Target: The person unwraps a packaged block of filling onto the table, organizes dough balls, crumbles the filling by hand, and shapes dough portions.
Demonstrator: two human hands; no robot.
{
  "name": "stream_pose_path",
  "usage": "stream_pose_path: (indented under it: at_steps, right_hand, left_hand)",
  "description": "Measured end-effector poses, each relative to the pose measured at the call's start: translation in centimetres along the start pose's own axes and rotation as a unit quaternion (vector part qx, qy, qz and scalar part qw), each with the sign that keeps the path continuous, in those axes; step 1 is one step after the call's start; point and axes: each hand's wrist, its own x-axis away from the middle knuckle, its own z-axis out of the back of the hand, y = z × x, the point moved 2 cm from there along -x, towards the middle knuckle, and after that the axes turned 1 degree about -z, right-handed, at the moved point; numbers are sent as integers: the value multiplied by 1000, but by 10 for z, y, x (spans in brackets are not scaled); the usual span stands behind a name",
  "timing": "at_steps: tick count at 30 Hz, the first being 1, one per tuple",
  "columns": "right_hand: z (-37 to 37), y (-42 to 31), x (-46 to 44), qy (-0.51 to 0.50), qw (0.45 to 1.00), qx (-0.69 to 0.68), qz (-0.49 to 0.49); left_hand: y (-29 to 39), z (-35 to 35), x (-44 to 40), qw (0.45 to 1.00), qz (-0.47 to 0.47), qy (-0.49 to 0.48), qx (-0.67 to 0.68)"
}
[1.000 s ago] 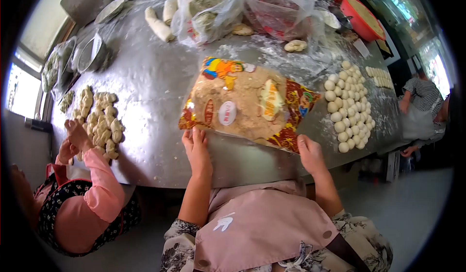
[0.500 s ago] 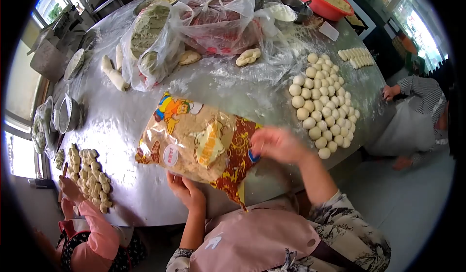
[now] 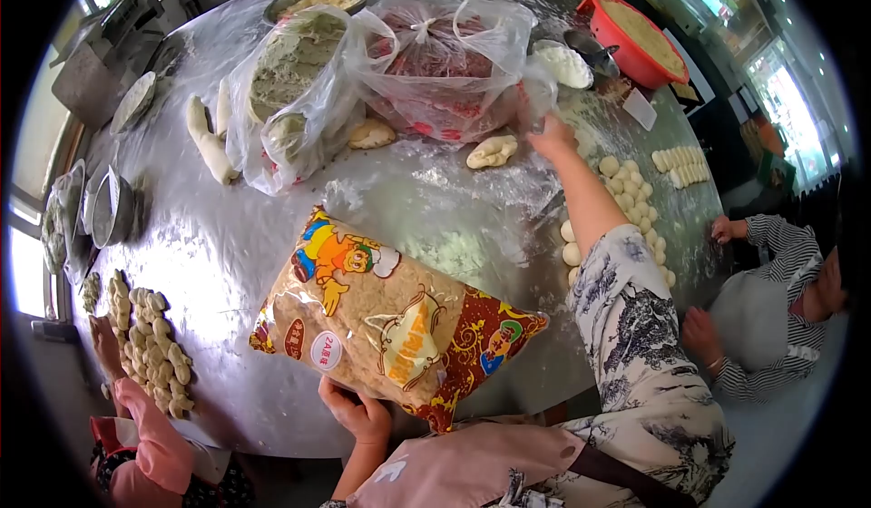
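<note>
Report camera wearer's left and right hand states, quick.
Left hand: at lower edge of printed bag; grip can't be told.
Right hand: by red-filled clear bag; grip can't be told.

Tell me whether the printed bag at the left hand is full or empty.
Full, or close to it: the printed bag looks plump, with tan contents showing through most of its clear film.

The place looks like a bakery kitchen: a broad, flour-dusted grey metal worktable (image 3: 218,263) bears many round white dough balls (image 3: 632,188), a bulging clear plastic bag (image 3: 445,100) with reddish contents and a red plastic basin (image 3: 626,53), with a grey-aproned person in striped sleeves (image 3: 748,322) beside it.
</note>
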Motion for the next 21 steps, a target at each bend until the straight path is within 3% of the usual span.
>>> stream_pose_path:
  at_steps: [3,6,11,12,16,18,20,21]
  right_hand:
    - [-12,23,-34,56,993,-87,64]
    - [57,14,-12,178,970,-113,122]
    - [163,0,48,196,941,-185,207]
    - [172,-4,62,201,935,-192,221]
    - [170,-28,116,122,946,-228,197]
    - [134,-48,152,-93,870,-443,198]
    - [126,-76,218,-272,771,-562,123]
    - [118,-85,231,-283,762,-569,128]
  left_hand:
    - [8,0,-5,1000,-12,-6,-12]
    - [8,1,-4,999,-22,-3,-32]
    - [13,0,-4,999,-27,5,-42]
    - [12,2,-6,989,-85,11,-121]
    - [-4,1,-6,998,-58,4,-7]
    - [-8,6,-4,999,-2,15,50]
    - [1,15,-3,996,42,31,74]
    - [11,22,-2,997,30,39,67]
